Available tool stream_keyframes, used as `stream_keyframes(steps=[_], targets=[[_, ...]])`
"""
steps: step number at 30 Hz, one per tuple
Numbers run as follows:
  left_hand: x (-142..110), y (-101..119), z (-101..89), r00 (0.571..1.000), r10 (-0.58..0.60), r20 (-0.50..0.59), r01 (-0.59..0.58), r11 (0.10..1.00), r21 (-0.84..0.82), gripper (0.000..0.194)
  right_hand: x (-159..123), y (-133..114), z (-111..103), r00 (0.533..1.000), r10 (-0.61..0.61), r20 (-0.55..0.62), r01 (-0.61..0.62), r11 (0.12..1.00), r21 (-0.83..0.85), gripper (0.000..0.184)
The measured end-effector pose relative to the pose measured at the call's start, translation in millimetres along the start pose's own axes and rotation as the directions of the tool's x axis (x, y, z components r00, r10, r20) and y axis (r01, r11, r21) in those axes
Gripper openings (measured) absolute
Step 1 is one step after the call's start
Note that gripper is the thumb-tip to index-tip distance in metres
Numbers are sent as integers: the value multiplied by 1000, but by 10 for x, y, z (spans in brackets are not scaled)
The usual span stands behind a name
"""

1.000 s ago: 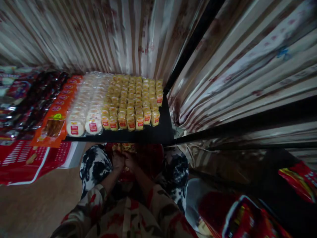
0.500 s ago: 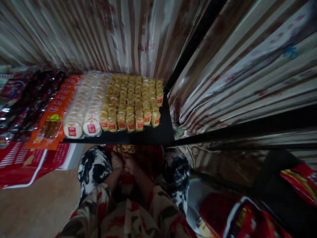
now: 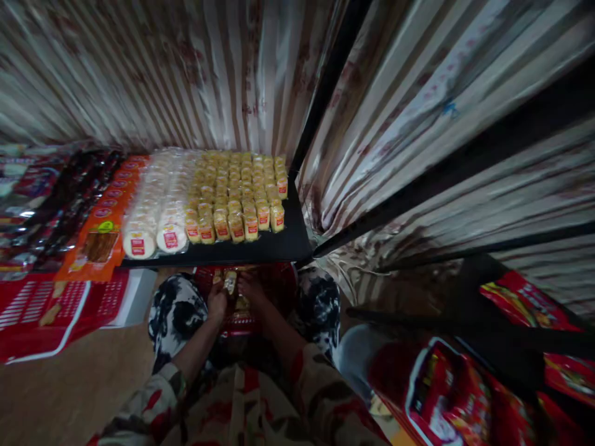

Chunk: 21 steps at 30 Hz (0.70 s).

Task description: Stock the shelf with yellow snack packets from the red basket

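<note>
Between my knees sits a red plastic basket [image 3: 283, 288] with yellow-wrapped snack packets inside. My left hand [image 3: 217, 302] is over its left side, with closed fingers at a small yellow snack packet [image 3: 229, 282]. To the right of that packet, my right hand [image 3: 251, 288] reaches into the basket with its fingers curled; what they hold is dim and cannot be made out. Just beyond the basket, on a black shelf [image 3: 297, 232], similar yellow snack packets [image 3: 237, 226] stand in close rows, their labels red.
Left of the yellow rows lie round white packs [image 3: 171, 238], orange packets [image 3: 95, 241] and dark shiny packets [image 3: 60, 198]. A red basket [image 3: 100, 297] stands at left. Red snack bags [image 3: 469, 396] fill the lower right. Striped curtains [image 3: 223, 74] and black frame bars [image 3: 446, 179] enclose the shelf.
My hands were close together and have moved apart, with a yellow snack packet now showing between them. The view has shifted to the right, showing more red bags.
</note>
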State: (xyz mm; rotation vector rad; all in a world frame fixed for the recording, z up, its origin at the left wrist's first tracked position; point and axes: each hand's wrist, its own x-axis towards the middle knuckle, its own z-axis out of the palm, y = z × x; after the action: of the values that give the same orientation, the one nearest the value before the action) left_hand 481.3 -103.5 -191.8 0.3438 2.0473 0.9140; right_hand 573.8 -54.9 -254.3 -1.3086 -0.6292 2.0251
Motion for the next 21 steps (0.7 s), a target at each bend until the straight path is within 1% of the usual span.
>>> stream_keyframes(steps=[2, 4, 6, 8, 10, 12, 14, 16, 18, 21], targets=[[-111, 51, -77, 998, 3, 69, 0, 999, -48, 32, -112, -141, -12, 999, -42, -9, 41, 999, -22, 34], [-203, 101, -170, 990, 12, 140, 1, 996, -93, 34, -259, -308, -19, 996, -91, 18, 93, 990, -104, 41], [-279, 153, -260, 973, 37, 230, 1, 986, -164, 34, -429, -488, -29, 982, -147, 117, 173, 950, -260, 50], [-350, 215, -338, 947, 70, 314, 10, 969, -246, 33, -598, -655, -44, 954, -169, 249, 257, 889, -378, 55], [-420, 289, -405, 926, 90, 366, 28, 952, -306, 33, -744, -785, -61, 924, -174, 340, 313, 856, -411, 54], [-491, 372, -468, 913, 114, 392, 28, 941, -339, 34, -858, -868, -76, 898, -205, 388, 358, 854, -377, 51], [-559, 456, -531, 898, 148, 413, 13, 932, -362, 32, -944, -909, -89, 879, -240, 412, 388, 863, -324, 51], [-618, 536, -593, 875, 180, 449, 9, 922, -387, 27, -1013, -925, -103, 874, -237, 423, 386, 869, -310, 53], [-667, 611, -648, 846, 186, 500, 41, 912, -407, 21, -1072, -934, -115, 888, -214, 408, 363, 871, -331, 54], [-723, 710, -701, 816, 135, 562, 126, 907, -401, 23, -1147, -960, -118, 907, -221, 359, 352, 866, -355, 49]])
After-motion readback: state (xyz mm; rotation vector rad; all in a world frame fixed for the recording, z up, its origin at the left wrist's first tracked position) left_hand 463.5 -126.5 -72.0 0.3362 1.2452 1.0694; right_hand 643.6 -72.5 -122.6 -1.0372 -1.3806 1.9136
